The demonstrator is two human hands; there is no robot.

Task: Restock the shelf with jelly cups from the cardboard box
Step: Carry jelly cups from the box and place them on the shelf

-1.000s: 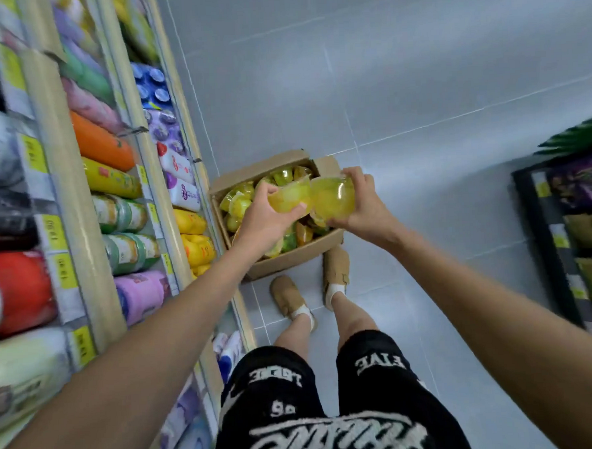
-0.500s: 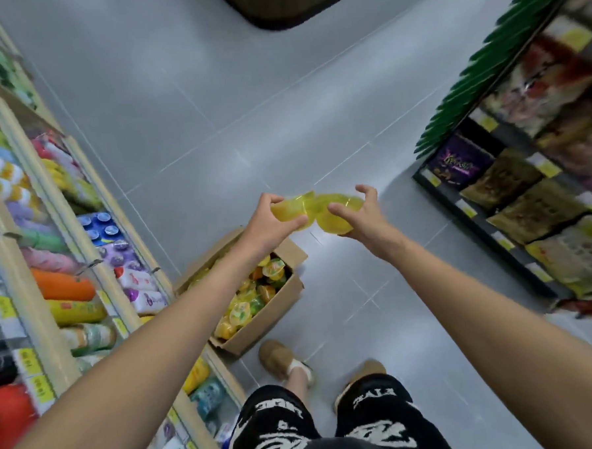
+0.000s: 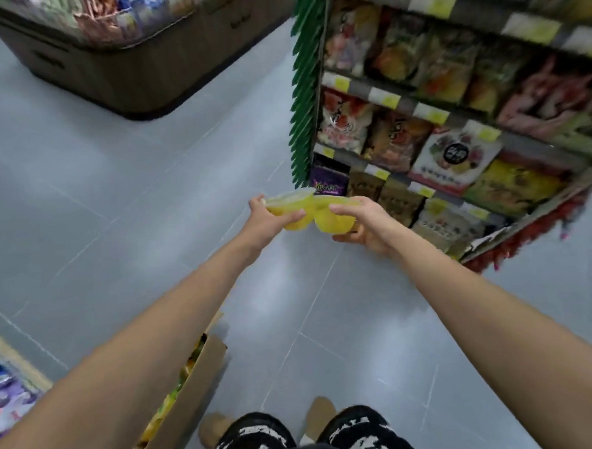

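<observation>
A: Both arms are stretched out in front, and each hand has a jelly cup. The left hand (image 3: 265, 222) has its fingers curled round the left cup (image 3: 292, 212).

B: And the right hand (image 3: 365, 226) wraps the right cup (image 3: 332, 222), a finger over the top and the thumb underneath. That's a full hold on both.

A: Look at these cups: see-through plastic, bright yellow jelly inside, rounded bodies, a flat pale rim on top. Rims up, side by side, and touching each other.

B: They're up in the air above the grey floor (image 3: 115, 199), just in front of the lower rows of the snack shelf (image 3: 453, 120) on the right, which is packed with bags.

A: The cardboard box (image 3: 202, 390) sits on the floor well below them, partly hidden by the left forearm. Yellow and green cups show inside it.

B: Tan shoes (image 3: 216, 431) stand right beside the box, with black printed shorts (image 3: 251, 444) at the bottom edge. A dark display bin (image 3: 136, 78) full of goods stands across the aisle, upper left.
</observation>
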